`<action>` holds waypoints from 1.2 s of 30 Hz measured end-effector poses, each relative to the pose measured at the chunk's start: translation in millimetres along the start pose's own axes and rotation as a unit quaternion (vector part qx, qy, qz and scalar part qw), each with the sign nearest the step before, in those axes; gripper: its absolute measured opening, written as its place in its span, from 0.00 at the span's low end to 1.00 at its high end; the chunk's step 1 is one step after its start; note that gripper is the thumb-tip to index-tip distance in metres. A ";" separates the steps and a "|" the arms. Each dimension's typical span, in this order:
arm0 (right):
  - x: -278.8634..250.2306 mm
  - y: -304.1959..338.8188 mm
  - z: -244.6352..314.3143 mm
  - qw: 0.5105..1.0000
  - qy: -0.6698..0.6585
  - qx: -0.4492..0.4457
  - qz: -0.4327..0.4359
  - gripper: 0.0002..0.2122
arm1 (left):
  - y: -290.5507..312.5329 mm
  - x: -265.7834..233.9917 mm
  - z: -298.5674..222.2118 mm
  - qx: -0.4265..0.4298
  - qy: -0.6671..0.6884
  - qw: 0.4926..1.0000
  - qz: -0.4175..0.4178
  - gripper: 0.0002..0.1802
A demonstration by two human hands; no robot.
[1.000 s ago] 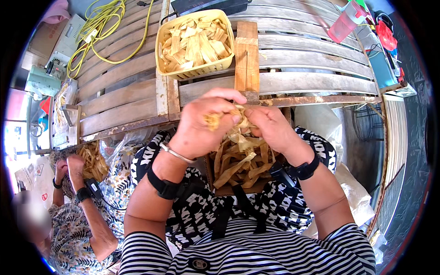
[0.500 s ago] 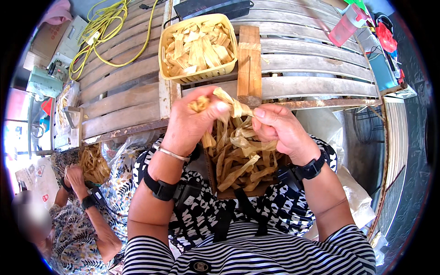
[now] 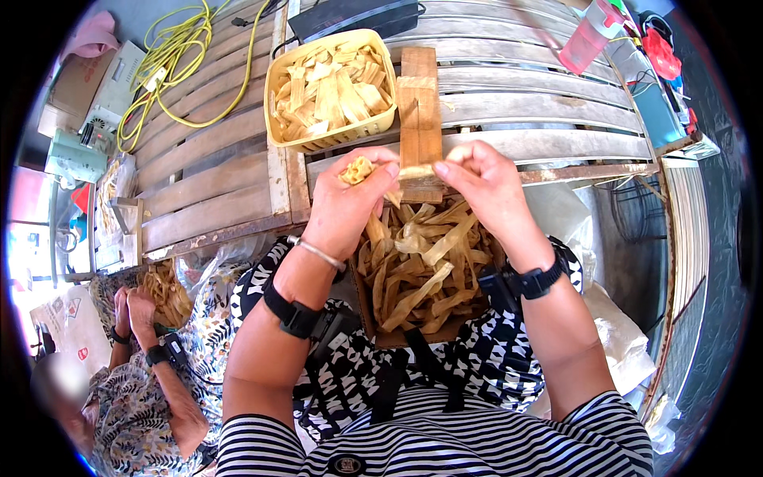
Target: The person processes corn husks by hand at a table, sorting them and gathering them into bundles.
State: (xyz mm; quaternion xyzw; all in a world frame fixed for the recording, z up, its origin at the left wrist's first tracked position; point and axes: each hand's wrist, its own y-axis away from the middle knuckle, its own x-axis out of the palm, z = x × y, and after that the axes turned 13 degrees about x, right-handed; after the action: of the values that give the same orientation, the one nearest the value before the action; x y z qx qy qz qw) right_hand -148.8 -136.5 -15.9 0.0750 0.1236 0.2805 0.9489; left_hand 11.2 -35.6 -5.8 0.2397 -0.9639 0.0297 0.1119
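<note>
A pale tan dried strip (image 3: 416, 171) is stretched between my two hands, above the near end of a wooden block (image 3: 419, 111). My left hand (image 3: 338, 203) pinches one end between thumb and fingers. The same hand also wraps round a yellow rolled bundle (image 3: 358, 170) of what looks like the same material. My right hand (image 3: 491, 189) grips the other end between thumb and forefinger. Below them, a cardboard box (image 3: 383, 340) in my lap is full of long, curling brown dried strips (image 3: 421, 274). Their exact kind I cannot tell.
A yellow plastic basket (image 3: 273, 135) of short, flat pieces stands on the slatted table (image 3: 214, 171), left of the block. Behind it lies a black device (image 3: 358, 17). A coiled yellow cable (image 3: 179, 52), a pink bottle (image 3: 586, 40) and a co-worker (image 3: 151, 381) on the left are also visible.
My hands have risen slightly and the strip between them is now drawn out straighter. My right hand has moved up. The co-worker's hands have come together over their own strips.
</note>
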 end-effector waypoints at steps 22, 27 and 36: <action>12.1 17.1 16.8 0.968 0.099 -0.183 0.143 0.08 | 30.5 15.7 -9.5 -0.244 -0.075 0.948 0.192 0.12; -4.6 15.9 38.3 0.980 -0.068 -0.173 0.068 0.08 | 46.9 10.7 -32.2 -0.076 0.311 0.826 0.463 0.14; 13.5 27.0 23.4 0.866 -0.165 0.295 0.369 0.08 | 24.7 -7.9 -25.1 0.344 -0.365 0.824 0.265 0.21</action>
State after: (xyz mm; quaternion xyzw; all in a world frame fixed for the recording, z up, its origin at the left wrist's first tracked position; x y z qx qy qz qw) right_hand -145.3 -108.3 9.7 0.4366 0.0050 0.5441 0.7164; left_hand 11.5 -7.4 16.8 -0.0085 -0.8882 0.2983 -0.3495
